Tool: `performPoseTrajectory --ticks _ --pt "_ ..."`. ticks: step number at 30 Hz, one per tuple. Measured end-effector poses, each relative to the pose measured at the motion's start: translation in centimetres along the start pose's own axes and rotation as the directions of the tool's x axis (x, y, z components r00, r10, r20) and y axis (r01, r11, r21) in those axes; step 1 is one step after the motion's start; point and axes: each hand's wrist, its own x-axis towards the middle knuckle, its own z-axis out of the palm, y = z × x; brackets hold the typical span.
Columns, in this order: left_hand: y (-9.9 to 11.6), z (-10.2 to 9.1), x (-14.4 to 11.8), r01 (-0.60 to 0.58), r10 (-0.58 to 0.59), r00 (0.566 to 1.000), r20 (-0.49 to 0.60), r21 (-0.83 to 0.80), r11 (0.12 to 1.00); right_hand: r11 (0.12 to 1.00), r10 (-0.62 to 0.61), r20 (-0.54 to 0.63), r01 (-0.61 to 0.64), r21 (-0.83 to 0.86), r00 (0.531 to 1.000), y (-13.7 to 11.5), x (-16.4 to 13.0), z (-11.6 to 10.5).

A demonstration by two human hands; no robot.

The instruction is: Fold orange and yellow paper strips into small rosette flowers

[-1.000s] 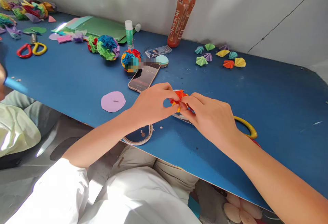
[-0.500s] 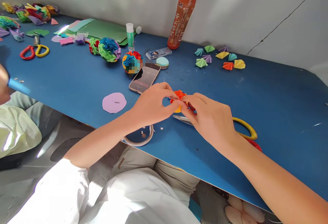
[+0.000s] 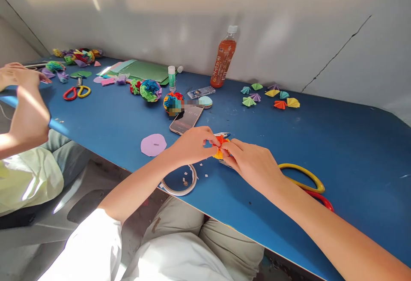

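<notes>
My left hand [image 3: 192, 145] and my right hand [image 3: 252, 164] meet over the blue table [image 3: 353, 144], and both pinch a small orange and red folded paper piece [image 3: 220, 146] between their fingertips. Under my right wrist lie scissors [image 3: 303, 178] with a yellow and a red handle. A phone [image 3: 186, 119] lies just beyond my left hand. A lilac paper circle [image 3: 153, 145] rests to the left of it.
A tape ring [image 3: 179, 182] sits at the near table edge. Colourful paper balls [image 3: 148, 90], a glue stick [image 3: 171, 78], an orange bottle [image 3: 224, 58] and several folded paper fans [image 3: 272, 97] stand further back. Another person's hands [image 3: 22, 97] work at the left, near second scissors [image 3: 76, 92].
The camera has tilted up and back, showing more wall. My hands stay together on the paper piece. The other person's hands have come into view at the left.
</notes>
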Motion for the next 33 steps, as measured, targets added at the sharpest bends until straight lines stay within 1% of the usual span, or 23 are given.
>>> performPoseTrajectory --ticks 3,6,10,13,16,20,23,28,33 --pt "0.0 0.0 0.0 0.000 -0.001 1.000 0.019 0.027 1.000 1.000 -0.029 0.003 0.029 0.001 1.000 0.1 0.0 0.0" --pt "-0.2 0.2 0.1 -0.038 0.036 0.999 0.025 0.041 0.998 1.000 -0.031 -0.002 0.031 0.003 1.000 0.0 0.0 -0.1" --pt "-0.5 0.6 0.2 -0.095 0.095 0.995 0.010 0.031 0.995 1.000 0.011 -0.015 -0.011 0.020 1.000 -0.1 0.0 -0.1" --pt "-0.5 0.8 0.2 -0.116 0.117 0.993 -0.024 0.053 0.992 0.997 0.057 -0.024 -0.055 0.046 0.998 -0.1 -0.1 0.0" --pt "-0.3 0.7 0.1 -0.094 0.097 0.994 -0.052 0.054 0.994 0.993 0.094 -0.023 -0.092 0.079 0.995 0.0 -0.1 0.1" --pt "0.1 0.3 0.0 -0.028 0.027 0.999 -0.031 -0.020 0.999 0.986 0.112 -0.002 -0.111 0.121 0.994 0.0 0.0 0.0" --pt "0.2 0.1 0.0 0.005 -0.006 1.000 -0.026 -0.041 0.999 0.984 0.122 0.015 -0.123 0.132 0.992 -0.2 0.1 -0.1" --pt "0.5 0.2 -0.3 0.029 -0.029 0.998 -0.065 -0.002 1.000 0.982 0.125 0.045 -0.131 0.140 0.991 -0.5 0.3 -0.5" --pt "0.2 0.3 -0.2 0.053 -0.053 0.998 -0.041 0.012 0.998 0.978 0.118 0.075 -0.129 0.161 0.990 -0.2 0.4 -0.5"
